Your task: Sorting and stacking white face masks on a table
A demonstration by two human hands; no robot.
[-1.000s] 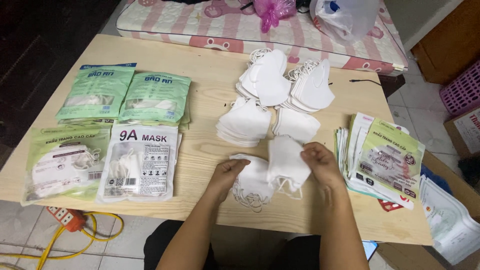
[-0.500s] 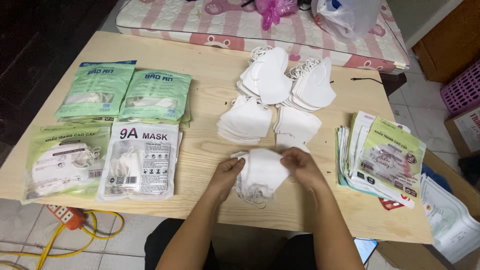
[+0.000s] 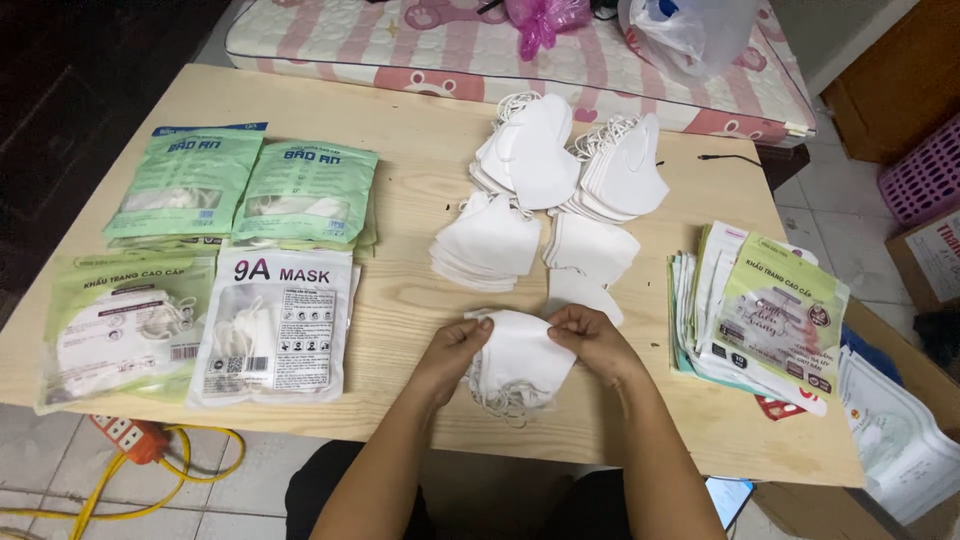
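- Since the earlier frames both hands have drawn together: the right hand [image 3: 592,340], which a second ago held a mask out to the right, has closed in on the left hand [image 3: 458,350], and the separate masks now sit as one small stack of white masks [image 3: 520,355] between them.
- Left hand: grip clenched on the left upper edge of the stack, fingers curled over it.
- Right hand: grip clenched on the right upper edge of the same stack, knuckles up.
- Stack position: near the front edge of the wooden tabletop [image 3: 410,300], centre, resting on or just above the surface (contact cannot be confirmed); ear loops trail from its lower edge.
- Just beyond the hands lie four piles of loose white masks [image 3: 555,190], two nearer and two farther, touching one another.
- Left side of the tabletop: two green packets [image 3: 245,190] at the rear, a pale green packet [image 3: 125,325] and a white packet [image 3: 275,325] in front, all flat.
- Right side: a fanned pile of empty sleeves [image 3: 765,310], well apart from the hands.
- Beyond the tabletop: a pink-and-white mattress [image 3: 420,40] carrying a plastic bag [image 3: 690,30].
- Floor, lower left: an orange power strip [image 3: 130,437] with yellow cable.
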